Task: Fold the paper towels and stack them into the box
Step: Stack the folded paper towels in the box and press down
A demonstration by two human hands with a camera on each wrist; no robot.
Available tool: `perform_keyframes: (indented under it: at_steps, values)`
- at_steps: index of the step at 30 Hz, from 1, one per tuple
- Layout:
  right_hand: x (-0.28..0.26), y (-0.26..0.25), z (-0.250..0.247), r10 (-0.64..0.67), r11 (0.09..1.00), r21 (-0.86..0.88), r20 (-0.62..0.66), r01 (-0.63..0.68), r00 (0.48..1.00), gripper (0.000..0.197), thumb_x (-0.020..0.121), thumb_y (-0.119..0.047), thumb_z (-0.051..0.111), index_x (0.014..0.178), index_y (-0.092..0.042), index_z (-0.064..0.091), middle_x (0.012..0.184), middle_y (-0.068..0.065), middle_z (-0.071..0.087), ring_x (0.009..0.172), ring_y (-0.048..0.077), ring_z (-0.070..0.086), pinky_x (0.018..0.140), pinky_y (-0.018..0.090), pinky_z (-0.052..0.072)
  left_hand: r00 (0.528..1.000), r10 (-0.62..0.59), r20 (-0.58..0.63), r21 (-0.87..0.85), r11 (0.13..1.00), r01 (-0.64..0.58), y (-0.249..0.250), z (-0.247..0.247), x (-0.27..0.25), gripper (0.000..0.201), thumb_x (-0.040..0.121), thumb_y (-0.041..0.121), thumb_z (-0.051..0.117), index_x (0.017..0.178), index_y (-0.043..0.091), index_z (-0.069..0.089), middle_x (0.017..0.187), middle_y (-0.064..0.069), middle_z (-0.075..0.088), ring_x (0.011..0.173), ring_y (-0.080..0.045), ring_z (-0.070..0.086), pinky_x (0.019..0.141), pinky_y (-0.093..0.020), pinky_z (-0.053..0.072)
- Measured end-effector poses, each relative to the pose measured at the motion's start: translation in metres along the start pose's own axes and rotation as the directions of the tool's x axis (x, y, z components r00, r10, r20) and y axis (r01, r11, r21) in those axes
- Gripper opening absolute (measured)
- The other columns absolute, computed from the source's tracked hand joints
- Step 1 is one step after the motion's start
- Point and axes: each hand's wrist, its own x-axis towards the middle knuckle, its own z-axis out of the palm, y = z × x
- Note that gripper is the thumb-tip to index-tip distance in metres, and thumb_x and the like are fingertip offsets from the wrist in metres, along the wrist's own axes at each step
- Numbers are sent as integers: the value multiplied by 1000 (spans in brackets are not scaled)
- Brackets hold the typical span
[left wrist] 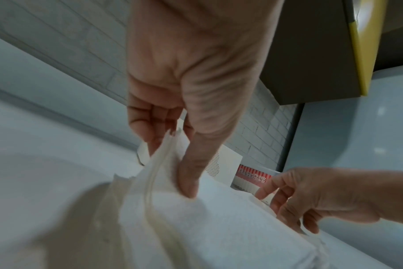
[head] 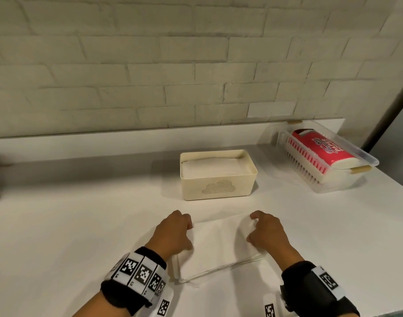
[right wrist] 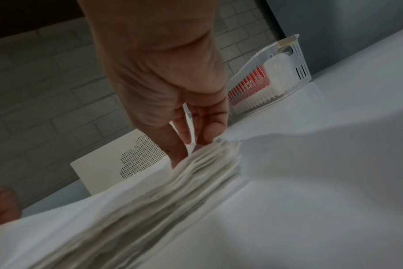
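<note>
A stack of folded white paper towels (head: 218, 245) lies on the white counter in front of me. My left hand (head: 175, 232) grips its left edge; in the left wrist view the thumb and fingers of this hand (left wrist: 170, 167) pinch the layered edge of the stack (left wrist: 219, 227). My right hand (head: 264, 232) grips the right edge, and the right wrist view has its fingers (right wrist: 191, 142) curled over the layers (right wrist: 173, 191). Just beyond stands the cream box (head: 218, 188) with a dotted cloud pattern, holding folded towels (head: 216, 168).
A clear plastic basket (head: 365, 156) at the back right holds a red paper towel package (head: 321, 147). A brick wall and a low white ledge run behind the counter. The counter's right edge is near the basket.
</note>
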Motion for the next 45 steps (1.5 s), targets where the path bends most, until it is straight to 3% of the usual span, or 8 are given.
perform_keyframes:
  at_steps: [4,11,17,24,30,35,41,45]
  values:
    - [-4,-2,-1,-11,1000,-25,-6,10,1000,64,77,-13,68,135,-20,41,120,5,52,115,21,52,85,26,45,987,25,-157,-33,999,-31,-2,2,-5,24,77,11,63,89,26,49,97,6,48,86,-13,49,68,-20,34]
    - [-12,-11,-2,-102,974,-209,-46,90,994,64,84,-10,55,141,-23,29,123,6,42,117,21,43,82,28,46,937,191,-293,189,972,-139,-1,0,-16,28,84,23,60,111,31,64,102,10,67,101,-13,54,67,-19,27]
    - [-15,-16,-2,-141,962,-242,-57,123,988,64,85,-8,51,142,-22,25,125,7,40,117,22,41,83,27,46,898,317,-305,121,948,-294,-10,0,-22,40,21,23,95,44,33,65,50,17,56,50,-8,52,44,-8,27]
    - [-14,-20,-4,-328,878,-366,9,309,944,66,83,-8,47,143,-27,27,143,4,28,128,25,29,100,27,35,928,293,-232,-75,945,-318,-10,-1,-26,4,83,22,63,86,24,62,82,6,67,81,-12,62,62,-16,42]
    - [-4,-18,-22,-402,848,-341,86,406,912,18,78,-14,54,86,-29,61,93,-8,53,104,14,47,81,22,37,972,220,-83,-391,890,-235,-16,-2,-26,27,85,17,58,86,40,43,85,13,61,74,-3,56,62,-7,39]
    - [-3,-5,-52,-365,931,33,168,365,916,20,72,-19,70,64,-26,54,72,-12,55,68,5,49,58,15,35,985,166,-49,-500,850,-168,-18,-5,-25,29,84,20,66,98,39,48,101,9,63,82,-6,60,71,-11,46]
    - [1,-10,-77,-221,712,690,44,130,974,29,80,-3,68,105,-15,59,93,2,69,81,16,65,64,25,52,985,-137,-103,-936,349,-50,-3,-40,-5,27,89,4,59,111,16,50,101,-5,69,89,-19,68,75,-30,54]
    - [32,-40,-92,-83,686,708,-153,168,985,41,82,-4,67,115,-20,49,102,2,61,92,23,60,71,33,52,921,-238,-309,-824,551,-134,9,-71,39,45,84,8,67,122,19,45,105,-5,67,92,-19,64,84,-32,51]
